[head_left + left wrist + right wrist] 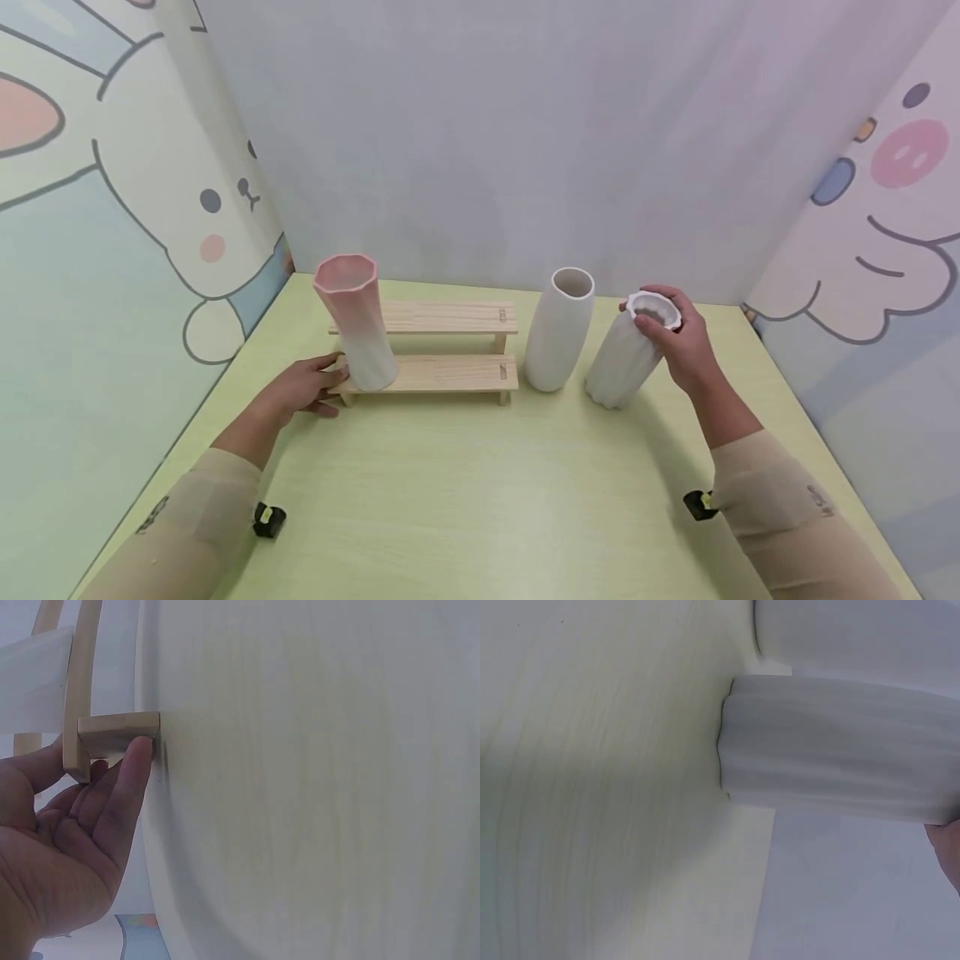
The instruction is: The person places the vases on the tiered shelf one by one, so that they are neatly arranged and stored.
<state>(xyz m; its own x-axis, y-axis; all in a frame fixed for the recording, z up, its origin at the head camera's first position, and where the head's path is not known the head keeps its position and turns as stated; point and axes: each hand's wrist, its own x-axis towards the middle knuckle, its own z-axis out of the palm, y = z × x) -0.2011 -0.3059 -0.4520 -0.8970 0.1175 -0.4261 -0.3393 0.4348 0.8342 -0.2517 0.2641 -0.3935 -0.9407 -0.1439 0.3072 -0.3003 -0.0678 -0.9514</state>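
My left hand (306, 387) grips the left end of a two-step wooden stand (450, 373). In the left wrist view its thumb lies over the board (78, 697), and the other fingers are under it beside the short leg (118, 733). A tall pink-to-white vase (362, 321) stands on the lower step, close to that hand. On the right, my right hand (686, 342) holds a white ribbed vase (621, 362) round its scalloped rim. The right wrist view shows this ribbed vase (832, 750) with its base at the table; only a bit of the hand appears there.
A smooth white vase (557, 337) stands upright between the stand and the ribbed vase. The pale yellow-green table (480, 500) meets a grey backdrop (480, 150) behind. Cartoon-printed panels (165, 167) flank both sides.
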